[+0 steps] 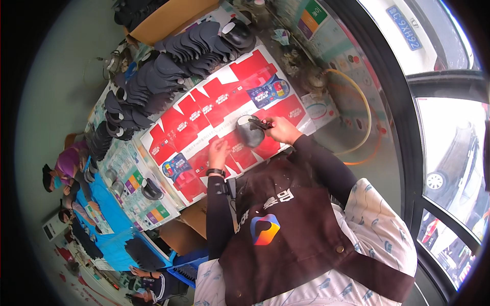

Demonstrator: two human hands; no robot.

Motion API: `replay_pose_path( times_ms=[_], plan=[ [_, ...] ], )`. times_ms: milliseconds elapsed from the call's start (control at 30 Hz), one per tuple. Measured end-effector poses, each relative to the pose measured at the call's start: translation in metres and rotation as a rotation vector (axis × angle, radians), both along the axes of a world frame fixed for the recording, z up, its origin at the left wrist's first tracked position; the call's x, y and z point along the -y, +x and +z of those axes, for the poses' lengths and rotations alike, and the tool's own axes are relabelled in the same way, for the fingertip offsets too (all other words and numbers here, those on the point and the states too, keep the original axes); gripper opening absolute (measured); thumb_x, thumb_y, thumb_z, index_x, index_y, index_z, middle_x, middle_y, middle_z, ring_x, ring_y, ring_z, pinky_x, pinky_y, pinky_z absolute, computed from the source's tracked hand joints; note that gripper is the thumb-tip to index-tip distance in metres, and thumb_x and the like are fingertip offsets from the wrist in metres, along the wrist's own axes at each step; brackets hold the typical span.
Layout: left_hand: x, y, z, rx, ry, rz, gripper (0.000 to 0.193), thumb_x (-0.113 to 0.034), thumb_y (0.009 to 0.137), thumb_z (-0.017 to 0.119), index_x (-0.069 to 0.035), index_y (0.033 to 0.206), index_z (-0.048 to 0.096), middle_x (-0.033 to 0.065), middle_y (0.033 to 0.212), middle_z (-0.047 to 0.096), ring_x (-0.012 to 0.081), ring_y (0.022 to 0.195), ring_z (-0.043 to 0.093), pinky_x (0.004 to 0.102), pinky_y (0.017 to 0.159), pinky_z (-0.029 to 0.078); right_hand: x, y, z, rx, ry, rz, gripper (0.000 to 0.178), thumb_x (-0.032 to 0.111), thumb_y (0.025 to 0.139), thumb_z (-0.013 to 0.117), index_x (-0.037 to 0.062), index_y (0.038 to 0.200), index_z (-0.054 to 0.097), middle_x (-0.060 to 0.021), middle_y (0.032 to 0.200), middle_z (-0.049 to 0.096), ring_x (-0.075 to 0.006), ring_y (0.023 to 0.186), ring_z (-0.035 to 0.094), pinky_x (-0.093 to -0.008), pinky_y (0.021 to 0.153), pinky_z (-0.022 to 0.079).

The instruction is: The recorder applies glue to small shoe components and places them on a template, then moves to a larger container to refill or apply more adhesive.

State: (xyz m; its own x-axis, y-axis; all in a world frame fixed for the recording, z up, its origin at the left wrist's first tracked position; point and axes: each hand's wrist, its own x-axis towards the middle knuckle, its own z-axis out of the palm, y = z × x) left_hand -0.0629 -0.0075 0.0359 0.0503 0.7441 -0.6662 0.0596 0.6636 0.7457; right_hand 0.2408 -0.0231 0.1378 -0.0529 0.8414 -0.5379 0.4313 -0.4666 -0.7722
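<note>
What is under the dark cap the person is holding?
Under the dark cap lies a red printed cardboard sheet spread over the table. The left hand rests on it, the right hand grips the cap. The part beneath the cap is hidden.

left hand: flat on red cardboard sheets, just beside dark cap piece | right hand: fingers closed on small dark tool touching the cap piece | tabletop: rows of stacked dark caps along far side | co-workers seated at left
</note>
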Motion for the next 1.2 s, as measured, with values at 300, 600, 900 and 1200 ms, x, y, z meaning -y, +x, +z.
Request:
replay_pose_path(
  times_ms=[300, 600, 900, 1200],
  plan=[
    [0.016, -0.029, 0.029, 0.019, -0.105, 0.062, 0.029, -0.013, 0.098, 0.063, -0.003, 0.125, 0.057, 0.0081, 0.11, 0.065, 0.016, 0.093, 0.065, 0.0302, 0.08, 0.056, 0.001, 0.007, -0.019, -0.121, 0.085, -0.079, 0.025, 0.015, 0.077, 0.064, -0.0023, 0.096, 0.067, -0.0157, 0.074, 0.067, -0.0249, 0.068, 0.064, -0.0389, 0.065, 0.049],
    [0.012, -0.013, 0.03, 0.064, -0.109, 0.071, 0.026, -0.017, 0.1, 0.06, -0.006, 0.123, 0.059, 0.0079, 0.108, 0.066, 0.0176, 0.095, 0.066, 0.032, 0.084, 0.055, -0.005, 0.01, -0.033, -0.147, 0.026, -0.081, 0.039, 0.015, 0.074, 0.068, -0.0014, 0.109, 0.069, -0.0173, 0.082, 0.069, -0.0279, 0.078, 0.066, -0.0381, 0.074, 0.05],
    [0.006, -0.007, 0.015, 0.089, -0.094, 0.064, 0.023, -0.018, 0.101, 0.059, -0.005, 0.121, 0.059, 0.0092, 0.108, 0.066, 0.0195, 0.096, 0.065, 0.0328, 0.084, 0.054, -0.006, 0.016, -0.032, -0.125, -0.023, -0.082, 0.035, 0.015, 0.074, 0.068, -0.0025, 0.104, 0.069, -0.0175, 0.083, 0.07, -0.028, 0.081, 0.068, -0.0381, 0.074, 0.05],
    [-0.004, -0.006, 0.001, -0.005, -0.092, 0.041, 0.021, -0.018, 0.1, 0.06, -0.006, 0.117, 0.062, 0.0063, 0.102, 0.068, 0.0147, 0.089, 0.064, 0.0266, 0.076, 0.052, -0.013, 0.016, 0.005, -0.055, -0.062, 0.165, 0.033, 0.017, 0.073, 0.068, -0.0019, 0.101, 0.069, -0.0204, 0.085, 0.07, -0.0319, 0.083, 0.069, -0.0411, 0.074, 0.05]
  ],
)
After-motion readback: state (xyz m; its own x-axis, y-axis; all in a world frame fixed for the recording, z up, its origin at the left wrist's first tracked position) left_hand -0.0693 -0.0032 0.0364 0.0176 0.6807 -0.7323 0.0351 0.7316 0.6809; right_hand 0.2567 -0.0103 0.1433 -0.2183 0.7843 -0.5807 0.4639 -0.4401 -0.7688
